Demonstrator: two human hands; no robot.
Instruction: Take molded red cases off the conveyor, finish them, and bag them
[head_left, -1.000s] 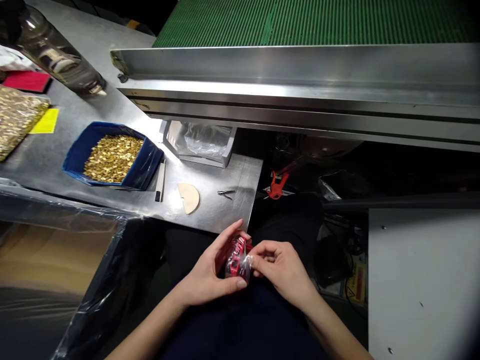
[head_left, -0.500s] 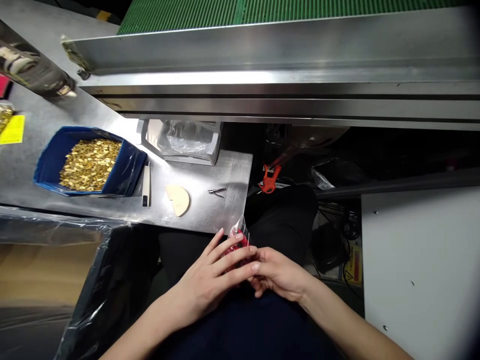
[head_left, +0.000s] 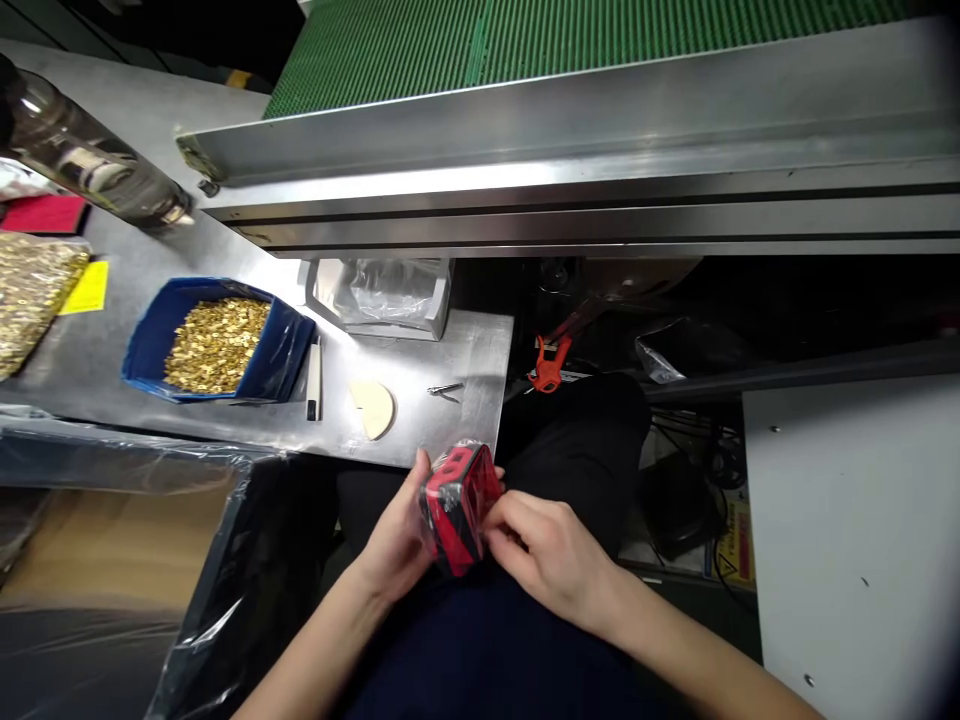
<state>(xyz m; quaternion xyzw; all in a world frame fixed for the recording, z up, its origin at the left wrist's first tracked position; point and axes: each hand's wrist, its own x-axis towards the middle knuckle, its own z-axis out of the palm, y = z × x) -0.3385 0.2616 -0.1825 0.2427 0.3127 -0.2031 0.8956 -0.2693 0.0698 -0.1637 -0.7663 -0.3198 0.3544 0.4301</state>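
A red and black box-shaped packet point(head_left: 455, 512) in clear plastic film is held over my lap. My left hand point(head_left: 401, 535) is wrapped around its left side and underside, some fingers hidden behind it. At the packet's right side, my right hand point(head_left: 551, 555) has thumb and fingertips pinched together on the clear plastic wrapping point(head_left: 486, 500). On the metal table ahead lie a small metal tool point(head_left: 445, 388), perhaps tweezers or nippers, a cream-coloured half-round piece point(head_left: 375, 408) and a white-handled cutter point(head_left: 313, 380).
A blue bin point(head_left: 146, 345) of small gold-coloured parts stands left, near a bottle point(head_left: 105, 165) and a bag of gold parts point(head_left: 34, 290). A grey tray point(head_left: 442, 310) sits under the metal rail point(head_left: 562, 150) of a green conveyor point(head_left: 420, 45). An orange clamp point(head_left: 550, 367) hangs beyond my legs. A plastic-lined carton point(head_left: 127, 545) is lower left.
The packet has been turned so its red and black sides show. My left hand has moved from over it to its left side; my right hand now pinches its right side. The view shifted slightly.
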